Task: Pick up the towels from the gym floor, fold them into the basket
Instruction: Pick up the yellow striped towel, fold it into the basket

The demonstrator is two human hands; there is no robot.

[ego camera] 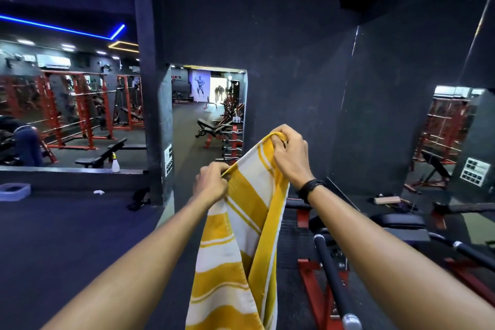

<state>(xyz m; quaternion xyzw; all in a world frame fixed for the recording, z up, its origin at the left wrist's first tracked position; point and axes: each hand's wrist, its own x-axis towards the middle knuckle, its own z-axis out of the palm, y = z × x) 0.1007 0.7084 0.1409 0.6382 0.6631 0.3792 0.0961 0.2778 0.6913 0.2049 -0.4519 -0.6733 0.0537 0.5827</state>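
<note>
Two hands pinch the towel (241, 222) by its top edge: left hand (211, 182) lower, right hand (290, 154) at one o'clock. Its length hangs toward six o'clock; no basket visible.

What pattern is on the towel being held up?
Yellow and white stripes on the towel, seen in the head view.

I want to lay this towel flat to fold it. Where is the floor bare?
Bare dark floor lies left of the yellow striped towel, bordered by the mirror ledge and pillar. Right is crowded: red-framed bench and black bars.
</note>
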